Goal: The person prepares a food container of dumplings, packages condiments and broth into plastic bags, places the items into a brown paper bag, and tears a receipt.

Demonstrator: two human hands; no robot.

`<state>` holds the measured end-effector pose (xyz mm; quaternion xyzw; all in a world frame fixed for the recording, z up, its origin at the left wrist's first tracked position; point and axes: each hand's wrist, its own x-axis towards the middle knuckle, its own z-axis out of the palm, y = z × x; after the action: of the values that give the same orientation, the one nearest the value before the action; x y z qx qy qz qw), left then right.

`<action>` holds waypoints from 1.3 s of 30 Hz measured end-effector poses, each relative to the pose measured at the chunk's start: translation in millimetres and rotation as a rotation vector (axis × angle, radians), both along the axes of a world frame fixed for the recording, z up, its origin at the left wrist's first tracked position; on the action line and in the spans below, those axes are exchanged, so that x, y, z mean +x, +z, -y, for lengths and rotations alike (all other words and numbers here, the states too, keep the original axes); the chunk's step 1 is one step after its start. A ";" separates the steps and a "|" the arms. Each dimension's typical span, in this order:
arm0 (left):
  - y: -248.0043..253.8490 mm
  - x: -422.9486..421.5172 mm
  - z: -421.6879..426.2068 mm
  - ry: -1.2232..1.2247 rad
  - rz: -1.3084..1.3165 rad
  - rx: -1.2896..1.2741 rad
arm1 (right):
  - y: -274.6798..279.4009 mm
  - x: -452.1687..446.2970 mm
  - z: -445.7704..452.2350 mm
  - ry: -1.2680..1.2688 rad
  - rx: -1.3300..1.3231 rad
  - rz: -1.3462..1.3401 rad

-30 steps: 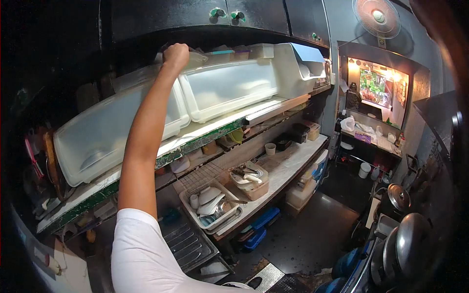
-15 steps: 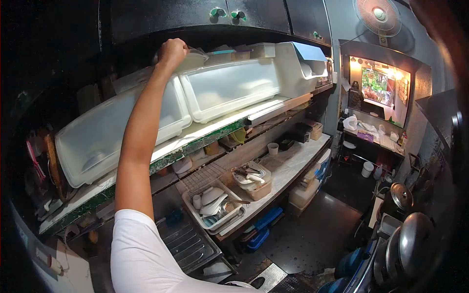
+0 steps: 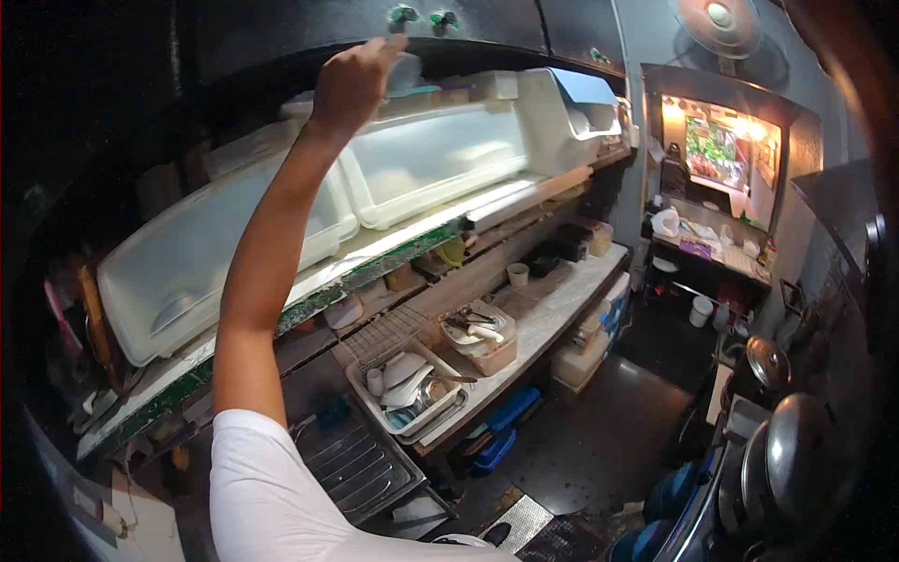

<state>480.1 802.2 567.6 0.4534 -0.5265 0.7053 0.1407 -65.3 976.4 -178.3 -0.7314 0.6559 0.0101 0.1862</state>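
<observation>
My left hand (image 3: 356, 86) is raised at the end of my stretched arm, just below the dark upper cabinet (image 3: 300, 33). Its fingers are closed at the rim of a translucent plastic container (image 3: 405, 73), partly hidden behind the hand. Under it, two large frosted plastic bins (image 3: 440, 155) lie side by side on the green-edged shelf (image 3: 412, 242). Small lidded tubs (image 3: 496, 86) sit on top of the bins. Green cabinet knobs (image 3: 403, 16) are close above my fingertips. My right hand is out of view.
On the lower counter stand a dish rack (image 3: 361, 398) with white dishes, a tub of utensils (image 3: 501, 354) and a small cup (image 3: 518, 273). Pans and lids (image 3: 791, 450) are at the right. A fan (image 3: 719, 21) hangs on the wall.
My left hand has risen and shifted right, from behind the bins toward the cabinet knobs. The translucent container now shows higher, beside the hand. The view has shifted slightly.
</observation>
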 end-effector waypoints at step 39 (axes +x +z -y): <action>-551.0 -242.1 47.5 -0.833 -1.495 0.986 | 189.6 54.0 124.6 -0.773 -0.512 1.435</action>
<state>238.0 754.7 16.6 0.5687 -0.6545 -0.1667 0.4695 -11.3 851.8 11.3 -0.3050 0.5649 -0.6683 0.3757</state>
